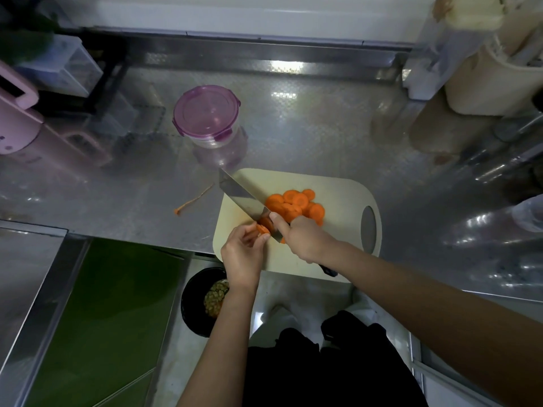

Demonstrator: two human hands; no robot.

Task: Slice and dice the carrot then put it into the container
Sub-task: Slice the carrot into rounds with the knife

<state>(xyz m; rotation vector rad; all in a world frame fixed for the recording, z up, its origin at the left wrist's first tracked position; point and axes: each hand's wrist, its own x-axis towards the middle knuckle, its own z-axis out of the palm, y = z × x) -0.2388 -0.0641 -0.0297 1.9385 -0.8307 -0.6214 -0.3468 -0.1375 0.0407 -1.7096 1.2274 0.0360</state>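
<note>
While the right hand [302,239] grips the knife [244,201] (forefinger along its spine), the left hand [242,254] pinches the carrot stub [263,229].

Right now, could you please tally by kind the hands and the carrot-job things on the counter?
Hands: 2 (left hand, right hand)
Knife: 1
Cutting board: 1
Lidded container: 1
Carrot stub: 1
Pile of carrot slices: 1 (slices overlap, uncountable)
Carrot strip: 1
Total: 8
</note>
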